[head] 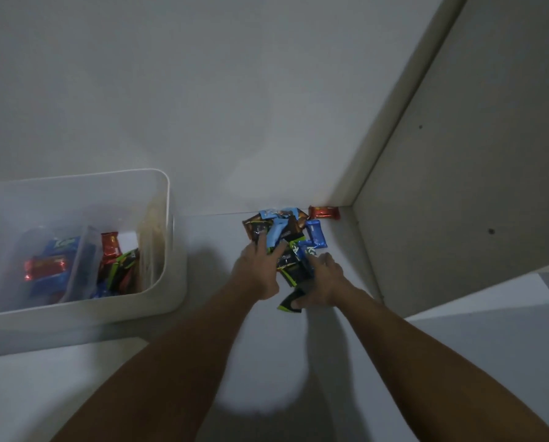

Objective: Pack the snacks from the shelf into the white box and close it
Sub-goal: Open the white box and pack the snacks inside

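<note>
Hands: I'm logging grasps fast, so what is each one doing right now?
Left hand: open, fingers spread on the snack pile.
Right hand: fingers on the pile's near side; grip cannot be told.
</note>
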Tool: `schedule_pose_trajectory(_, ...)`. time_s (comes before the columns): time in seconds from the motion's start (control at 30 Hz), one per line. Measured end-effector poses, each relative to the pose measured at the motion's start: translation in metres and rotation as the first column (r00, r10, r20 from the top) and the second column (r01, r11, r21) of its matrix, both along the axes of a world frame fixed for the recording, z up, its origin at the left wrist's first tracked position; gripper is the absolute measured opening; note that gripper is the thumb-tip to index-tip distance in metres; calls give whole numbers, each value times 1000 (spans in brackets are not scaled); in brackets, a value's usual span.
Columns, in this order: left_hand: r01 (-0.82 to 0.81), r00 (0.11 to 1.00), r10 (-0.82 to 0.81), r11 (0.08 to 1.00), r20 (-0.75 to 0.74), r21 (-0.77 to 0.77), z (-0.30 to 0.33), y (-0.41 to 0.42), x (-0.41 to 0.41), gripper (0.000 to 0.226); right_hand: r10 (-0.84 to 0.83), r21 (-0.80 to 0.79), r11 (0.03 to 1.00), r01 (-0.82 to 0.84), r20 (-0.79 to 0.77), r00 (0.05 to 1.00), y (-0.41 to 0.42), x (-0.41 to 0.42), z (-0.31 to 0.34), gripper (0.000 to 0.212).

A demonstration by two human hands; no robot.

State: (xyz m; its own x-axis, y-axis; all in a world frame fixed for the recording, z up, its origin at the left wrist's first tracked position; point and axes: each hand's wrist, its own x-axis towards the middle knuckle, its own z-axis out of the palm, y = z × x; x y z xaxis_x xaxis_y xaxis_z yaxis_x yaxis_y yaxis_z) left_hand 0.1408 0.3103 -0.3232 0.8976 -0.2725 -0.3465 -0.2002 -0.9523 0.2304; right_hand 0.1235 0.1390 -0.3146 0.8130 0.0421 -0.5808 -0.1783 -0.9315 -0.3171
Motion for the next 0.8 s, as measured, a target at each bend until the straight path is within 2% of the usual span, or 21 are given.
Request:
schedule_pose_trajectory(0.1, 89, 995, -92, 992, 35, 86, -14, -7, 2, 102, 69, -86, 994, -68, 5, 998, 5, -3, -16, 131)
schedule_pose_trajectory(0.17, 91, 996, -91, 990, -6, 107, -20, -9, 2, 102, 85, -139, 987, -84, -2, 996, 8, -2, -20, 125)
schedule_pose_trajectory(0.27, 65, 997, -67, 997, 42, 46, -28, -7, -3, 96, 90, -169, 983, -74, 91, 992, 8, -1, -20, 85)
schedule_pose_trajectory(0.33, 55, 991, -53, 998, 123, -16, -32, -4, -8, 82, 85, -166, 985, -54, 183, 979, 6, -2, -18, 53)
schedule_pose_trajectory(0.37, 49, 988, -43, 998, 146, -34, -33, -2, -11, 75, 82, -167, 985, -47, 209, 974, 4, -3, -17, 44)
schedule_pose_trajectory(0.53, -1, 979, 10, 999, 205, -41, -34, 1, -19, 63, 125, -213, 974, -80, 205, 971, -3, -9, -17, 37)
schedule_pose_trajectory(0.6, -29, 966, 32, 999, 255, -16, -35, -1, -20, 69, 116, -187, 979, -76, 217, 969, -6, -13, -17, 34)
schedule_pose_trajectory(0.67, -57, 960, 54, 998, 274, 2, -36, -3, -20, 86, 97, -144, 987, -64, 234, 967, -9, -17, -16, 30)
schedule_pose_trajectory(0.73, -81, 966, 87, 996, 243, -33, -38, -2, -18, 107, 69, -90, 995, -48, 242, 968, -12, -21, -13, 23)
schedule_pose_trajectory(0.8, -84, 979, 90, 996, 185, -41, -40, 0, -18, 113, 32, -46, 999, -22, 243, 969, -15, -24, -10, 20)
